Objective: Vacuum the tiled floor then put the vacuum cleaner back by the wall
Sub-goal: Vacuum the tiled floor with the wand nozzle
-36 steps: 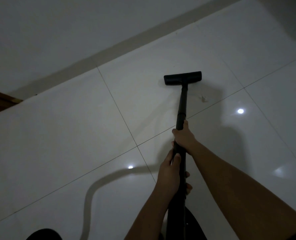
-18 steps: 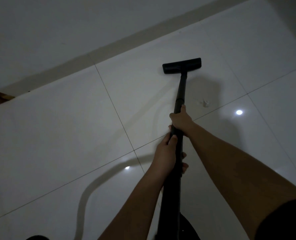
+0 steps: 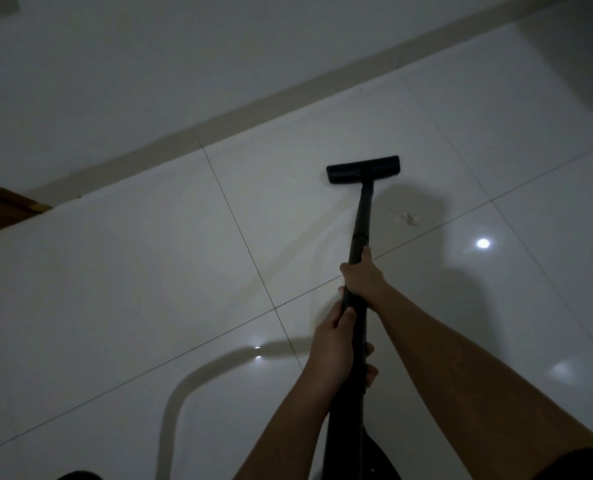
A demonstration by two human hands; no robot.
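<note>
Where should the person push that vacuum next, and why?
Probably swing the black flat vacuum head slightly right and draw it back over the small pale scrap of debris, which lies on the glossy white tiled floor just right of the black wand. Both the right hand and the left hand already grip the wand.

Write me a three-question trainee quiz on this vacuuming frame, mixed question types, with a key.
1. True or false: both hands grip the black vacuum wand.
2. Which hand is further down the wand, nearer the floor head?
A. left hand
B. right hand
C. neither, they overlap
3. Fill in: the small pale scrap of debris lies to the ____ of the wand in the head view.

Key
1. True: the left hand and the right hand are both closed round it.
2. B
3. right; it lies on the tiled floor, not under the head.
</note>
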